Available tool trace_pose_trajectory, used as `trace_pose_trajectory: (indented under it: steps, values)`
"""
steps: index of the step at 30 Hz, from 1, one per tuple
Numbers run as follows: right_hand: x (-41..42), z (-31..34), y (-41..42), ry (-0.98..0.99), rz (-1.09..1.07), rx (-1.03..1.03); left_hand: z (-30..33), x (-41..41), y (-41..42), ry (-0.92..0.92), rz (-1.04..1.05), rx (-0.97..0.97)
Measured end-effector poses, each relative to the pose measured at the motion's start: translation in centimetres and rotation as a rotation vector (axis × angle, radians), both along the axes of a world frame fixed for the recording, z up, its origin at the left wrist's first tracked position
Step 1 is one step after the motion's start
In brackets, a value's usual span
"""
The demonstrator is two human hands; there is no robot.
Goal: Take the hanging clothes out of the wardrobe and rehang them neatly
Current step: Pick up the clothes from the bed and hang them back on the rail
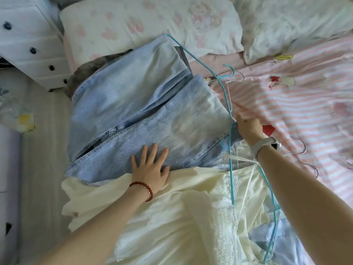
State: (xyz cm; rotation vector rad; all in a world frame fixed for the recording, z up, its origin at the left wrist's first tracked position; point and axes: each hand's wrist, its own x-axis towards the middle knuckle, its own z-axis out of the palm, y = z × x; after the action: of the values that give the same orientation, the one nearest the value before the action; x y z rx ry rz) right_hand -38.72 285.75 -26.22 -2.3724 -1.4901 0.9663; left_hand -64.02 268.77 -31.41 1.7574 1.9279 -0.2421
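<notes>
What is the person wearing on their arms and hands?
Both arms are bare, with no sleeves showing. The left hand has a bracelet of dark red beads round its wrist. The right hand has a pale, whitish band on its wrist, like a watch or fitness tracker. No gloves or rings show.

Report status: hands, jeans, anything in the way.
Left hand flat on jeans. Right hand pinching blue hanger at jeans' edge. Cream dress overlaps jeans' near end.

pillows [152, 22] – heart print, head of bed | duvet [305, 104] – pink-striped | white drawer unit [28, 44] – dark knobs, left
</notes>
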Motion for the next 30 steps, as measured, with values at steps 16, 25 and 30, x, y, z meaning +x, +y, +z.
trace_pose_trajectory:
  steps: [16, 25, 30]
  values:
    - [-0.9, 4.2, 0.9, 0.353, 0.26, -0.078, 0.4, -0.9, 0.9, -0.062, -0.015, -0.1]
    - [-5.2, 8.2, 1.3, 0.415, 0.257, 0.21, 1.2, -2.2, 1.5, -0.144, -0.036, -0.216]
    - [-7.2, 11.6, 1.6, 0.407, 0.271, 0.36, 4.1, -4.0, 2.3, -0.246, 0.046, -0.22]
